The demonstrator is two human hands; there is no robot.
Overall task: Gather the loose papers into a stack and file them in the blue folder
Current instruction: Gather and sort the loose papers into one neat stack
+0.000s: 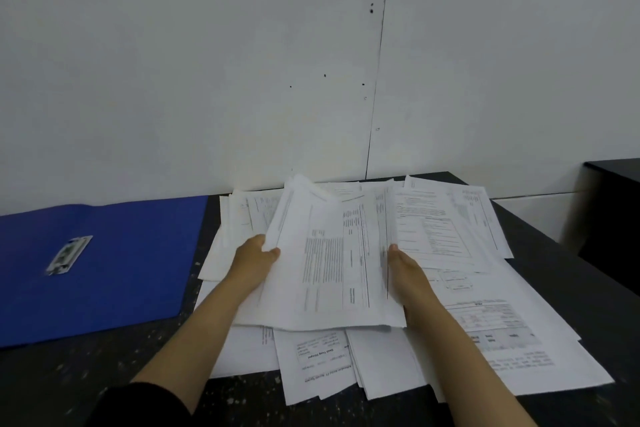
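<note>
Your left hand [258, 255] is pinching the left edge of a bunch of papers [329, 263], with your thumb lying on top of the sheets. Your right hand [405, 270] is against the right edge of the same bunch, with the fingers going under the sheets, so you cannot see them well, but it looks like it is gripping that edge too. You hold the bunch up a little, tilted, above the rest of the mess. Under it and all around it lie many more loose papers [485, 333], spread out and overlapping on the dark speckled table [104, 367]. Some of those sheets point one way and some another, and a few hang near the front edge. The blue folder [114, 263] lies flat on the table to the left of the papers, well apart from your hands. It has a small white label [69, 255] on its cover. A dark sleeve [145, 406] shows on your left arm near the bottom. Behind the table stands a plain white wall [207, 62] with some small dark dots. At the far right you can see a part of another dark table [616, 204].
</note>
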